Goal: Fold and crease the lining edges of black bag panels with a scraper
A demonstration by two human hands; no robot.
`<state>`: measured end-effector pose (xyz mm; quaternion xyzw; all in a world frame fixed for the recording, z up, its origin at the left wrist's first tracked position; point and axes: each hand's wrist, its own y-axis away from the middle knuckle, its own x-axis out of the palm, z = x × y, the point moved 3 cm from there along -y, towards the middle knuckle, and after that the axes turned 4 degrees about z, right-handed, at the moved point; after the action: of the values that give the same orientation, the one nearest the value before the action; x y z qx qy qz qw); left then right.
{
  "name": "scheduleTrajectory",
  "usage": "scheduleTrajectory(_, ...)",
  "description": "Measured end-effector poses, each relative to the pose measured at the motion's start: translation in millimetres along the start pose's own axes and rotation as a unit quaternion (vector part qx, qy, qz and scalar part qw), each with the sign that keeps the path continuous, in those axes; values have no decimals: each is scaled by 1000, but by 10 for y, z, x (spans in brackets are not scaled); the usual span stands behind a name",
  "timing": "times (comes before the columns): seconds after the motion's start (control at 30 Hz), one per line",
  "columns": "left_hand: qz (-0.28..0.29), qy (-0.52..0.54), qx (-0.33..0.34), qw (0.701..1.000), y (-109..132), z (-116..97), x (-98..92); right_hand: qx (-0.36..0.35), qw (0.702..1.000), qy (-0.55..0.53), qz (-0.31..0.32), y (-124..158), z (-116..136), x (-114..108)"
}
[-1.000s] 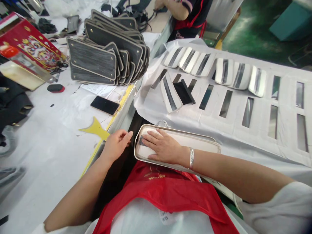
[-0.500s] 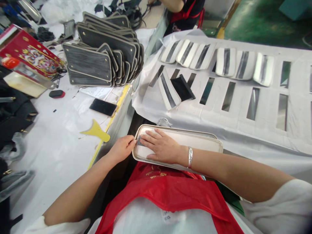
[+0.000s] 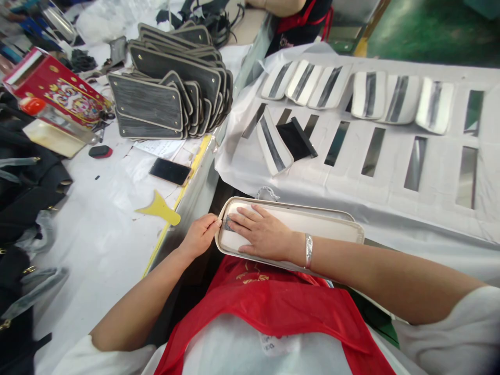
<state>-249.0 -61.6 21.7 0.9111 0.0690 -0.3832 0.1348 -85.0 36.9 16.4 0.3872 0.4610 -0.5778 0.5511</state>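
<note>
A long, pale panel with rounded corners and a raised rim (image 3: pixel 320 225) lies across my lap, just above the red apron (image 3: pixel 269 307). My right hand (image 3: pixel 260 232) rests flat on its inner face with the fingers spread toward the left end. Part of a dark grey patch (image 3: pixel 227 223) shows beside those fingertips. At the left end, my left hand (image 3: pixel 201 234) pinches the rim between thumb and fingers. A second rim edge shows along the panel's far side; whether it is a separate piece I cannot tell.
On the left table are stacked dark panels (image 3: pixel 148 107), a phone (image 3: pixel 170 171), a yellow scraper (image 3: pixel 162 208) and a red box (image 3: pixel 58 86). Several white pieces with dark stripes (image 3: pixel 369 96) lie on the slotted white table (image 3: pixel 312 179) ahead. Another person's arm (image 3: pixel 283 6) shows at the top.
The whole view has shifted slightly, so things appear a little further right. Both hands keep the same places on the panel.
</note>
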Motion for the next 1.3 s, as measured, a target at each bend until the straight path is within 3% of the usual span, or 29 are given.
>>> scheduleTrajectory(0.13, -10, 204, -76, 976, 20, 87, 46, -5, 1000, -4, 6, -4, 3, -20)
scheduleTrajectory(0.27, -40, 419, -156, 894, 33, 201, 176, -4, 1000, -4, 12, -3, 1, -25)
scheduleTrajectory(0.4, -86, 483, -198, 849, 42, 234, 250, -5, 1000, -7, 18, 3, -7, -36)
scheduleTrajectory(0.53, -86, 521, -210, 823, 37, 193, 295, -1, 1000, -10, 22, 0, -11, -50)
scheduleTrajectory(0.83, -5, 558, -199, 805, -41, 257, 427, 9, 1000, -2, 17, -3, -13, -16)
scheduleTrajectory(1.03, 36, 513, -192, 836, -112, 297, 340, 9, 1000, -9, 8, 3, -30, 1)
scheduleTrajectory(1.3, 14, 469, -184, 864, -143, 292, 331, 13, 1000, -9, 2, -9, -23, -19)
